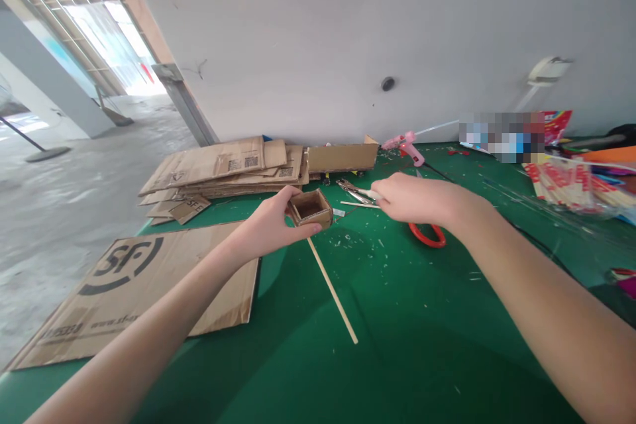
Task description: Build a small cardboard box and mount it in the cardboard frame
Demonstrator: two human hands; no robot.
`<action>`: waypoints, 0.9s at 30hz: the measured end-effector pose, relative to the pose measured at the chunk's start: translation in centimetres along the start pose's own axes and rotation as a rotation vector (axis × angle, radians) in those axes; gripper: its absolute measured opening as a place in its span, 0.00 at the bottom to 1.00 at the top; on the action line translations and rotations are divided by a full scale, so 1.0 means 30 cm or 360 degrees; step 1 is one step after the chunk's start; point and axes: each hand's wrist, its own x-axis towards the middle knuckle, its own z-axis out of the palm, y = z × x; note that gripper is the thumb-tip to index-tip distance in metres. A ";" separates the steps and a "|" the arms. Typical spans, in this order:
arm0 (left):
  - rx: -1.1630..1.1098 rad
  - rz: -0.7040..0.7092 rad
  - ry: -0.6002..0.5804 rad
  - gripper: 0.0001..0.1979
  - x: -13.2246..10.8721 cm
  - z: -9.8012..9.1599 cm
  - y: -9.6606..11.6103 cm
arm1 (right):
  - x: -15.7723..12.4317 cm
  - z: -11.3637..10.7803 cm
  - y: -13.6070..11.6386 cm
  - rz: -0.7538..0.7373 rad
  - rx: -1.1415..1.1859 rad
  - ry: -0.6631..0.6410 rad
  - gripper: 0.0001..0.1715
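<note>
My left hand [271,228] grips a small open-topped cardboard box [314,211] between thumb and fingers, its hollow inside facing me. A thin wooden stick [332,291] lies on the green table just below the box. Over the table to the right, my right hand [412,197] is closed, fingers pointing left. Something pale shows at its fingertips, too small to name. Right beside those fingertips are metal pliers [354,192] and a second, shorter stick [360,205]. Red-handled scissors [428,236] lie partly hidden under my right hand.
A pink glue gun [410,148] stands by the wall at the back. Stacked cardboard pieces [223,169] and a large flat cardboard sheet [199,278] lie on the left. Bundled sticks in plastic [566,189] are at the right. Small scraps dot the green table [422,351].
</note>
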 end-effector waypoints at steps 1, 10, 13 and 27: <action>-0.0008 0.0005 0.0021 0.29 -0.001 0.001 0.003 | -0.014 -0.014 0.000 -0.0074 0.0049 0.0098 0.18; 0.0154 0.0004 0.0133 0.31 -0.019 0.015 0.038 | -0.096 -0.031 -0.101 -0.0334 0.0116 0.0400 0.17; 0.0235 0.0011 0.0119 0.31 -0.019 0.019 0.042 | -0.109 -0.040 -0.122 -0.0352 -0.0011 0.0406 0.14; 0.0338 -0.0085 0.0025 0.34 -0.025 0.026 0.056 | -0.071 0.001 -0.171 -0.0472 -0.0210 0.0576 0.15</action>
